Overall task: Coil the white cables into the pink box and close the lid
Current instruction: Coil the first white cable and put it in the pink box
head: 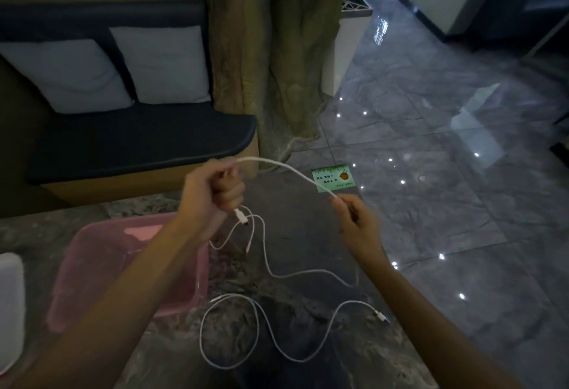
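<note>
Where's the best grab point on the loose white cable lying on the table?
Probably the connector end of the loose white cable, coming from above on the right hand side. That plug lies free of the loops, so lifting it lets the rest trail for coiling. Both hands currently hold the other cable.

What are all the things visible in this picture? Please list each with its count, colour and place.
thin white charging cable held in the air: 1, white, stretched between both hands, its tail hanging to the tabletop
loose white cable on the table: 1, white, lying in loops right of the box
translucent pink plastic box: 1, pink, left on the table, open
dark marbled stone table: 1, grey
white rounded object: 1, white, left edge, cannot tell what
green printed card: 1, green, far table edge
pale cushions: 2, grey-white, on the bench
dark padded bench: 1
left hand: fist closed on the cable
right hand: pinching the cable
</note>
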